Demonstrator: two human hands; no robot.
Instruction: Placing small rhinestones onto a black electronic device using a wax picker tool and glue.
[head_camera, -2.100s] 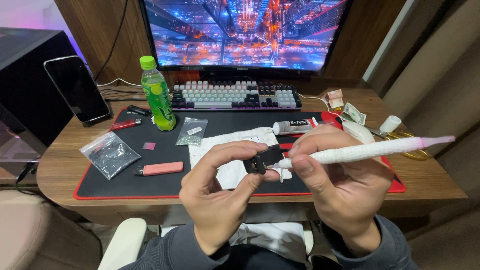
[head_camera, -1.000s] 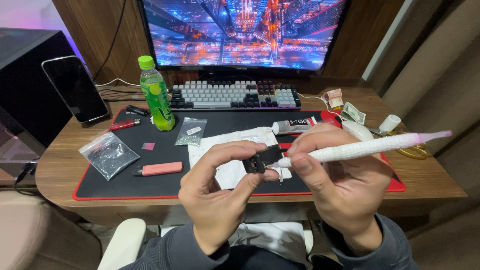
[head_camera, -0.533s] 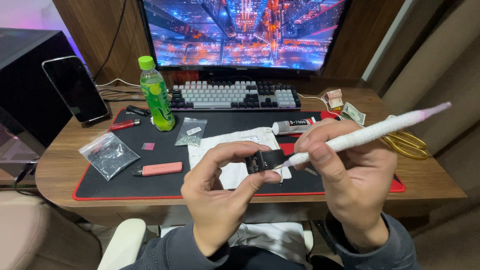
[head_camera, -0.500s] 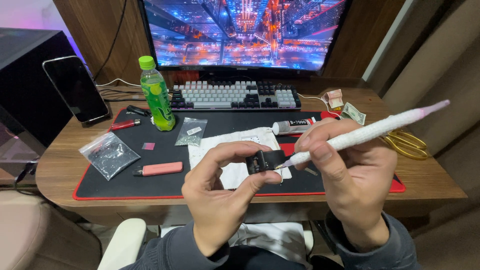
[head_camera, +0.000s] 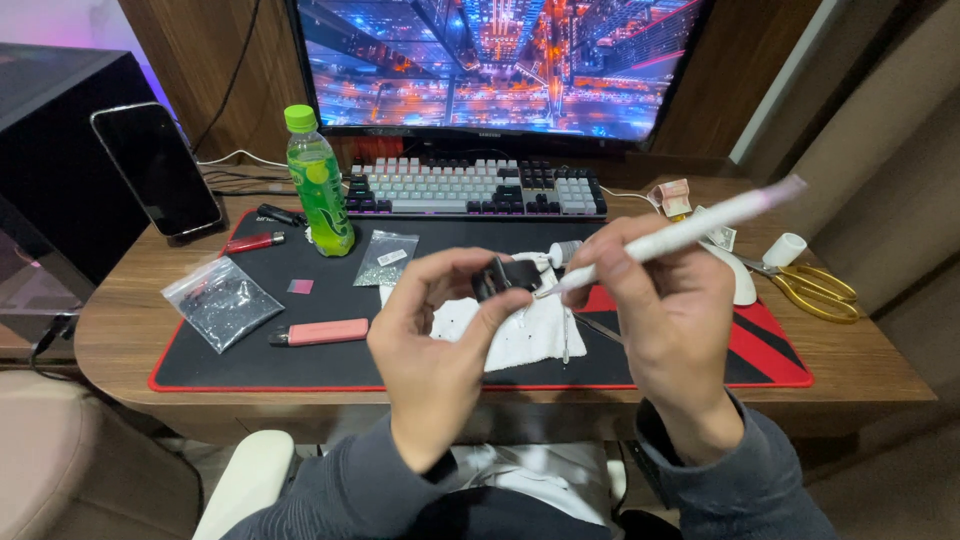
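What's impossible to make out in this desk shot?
- Small black part, head view: mostly covered by the left hand; shape unclear.
- White pen tool tip: too small to see.
- Clear bags: contents too tiny.
- Monitor: top cut off by frame.

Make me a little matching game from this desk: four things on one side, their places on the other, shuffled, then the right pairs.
Things:
1. green bottle
2. gold scissors
3. white pen-like tool
4. small black part

Places:
A. pinched in the left hand
B. at the right end of the desk, off the black mat
C. held in the right hand, tip at the black part
D. upright at the left end of the keyboard

Pairs: 1-D, 2-B, 3-C, 4-A
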